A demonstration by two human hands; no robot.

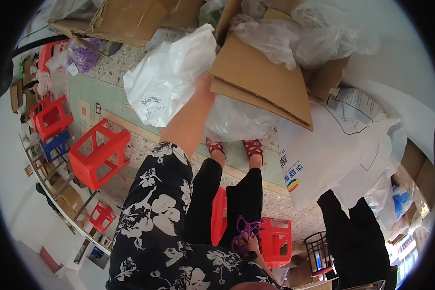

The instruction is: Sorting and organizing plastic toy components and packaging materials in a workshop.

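Note:
My left hand [204, 86] reaches forward to a white plastic bag [171, 72] with handwriting on it, beside the edge of a brown cardboard box flap [261, 79]. Its fingers are hidden there, so their grip does not show. Low down, close to my body, my right hand [248, 244] is closed on a tangle of purple cord loops [241, 231]. Below the cardboard flap hangs a clear plastic bag [239, 118], just beyond my feet.
A large white sack [324, 154] stands at the right, with black trouser legs [354, 227] beside it. Red plastic stools [99, 153] and a blue stool [55, 147] are at the left. Another cardboard box [125, 24] lies at the far side.

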